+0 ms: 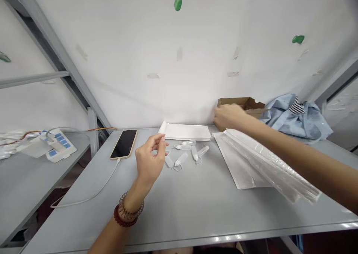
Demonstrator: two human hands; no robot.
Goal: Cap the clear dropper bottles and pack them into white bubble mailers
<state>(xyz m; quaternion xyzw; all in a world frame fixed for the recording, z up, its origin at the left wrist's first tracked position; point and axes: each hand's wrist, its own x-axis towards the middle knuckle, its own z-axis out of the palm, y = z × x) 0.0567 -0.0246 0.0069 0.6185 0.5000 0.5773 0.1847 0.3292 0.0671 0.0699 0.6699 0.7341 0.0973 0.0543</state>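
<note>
My left hand [151, 155] is over the table beside several small clear plastic dropper bottles [181, 159], which have thin loops on their caps. Its thumb and forefinger are drawn together, and whatever they hold, if anything, is hidden. The lower fingertips are close to the leftmost bottle. My right hand [229, 114] is stretched out to the front left corner of an open cardboard box [254, 112]. Motion smears its fingers, so I cannot tell whether they grip anything. Beneath my right forearm lies a stack of white plastic bubble mailers [246, 168].
Against the wall lies a folded white sheet or packet [187, 131]. A phone [124, 144] on a white charging cable [92, 198] is at the left. Light blue cloth [296, 116] is bunched up at the right. A power strip [61, 148] sits on the adjoining left surface.
</note>
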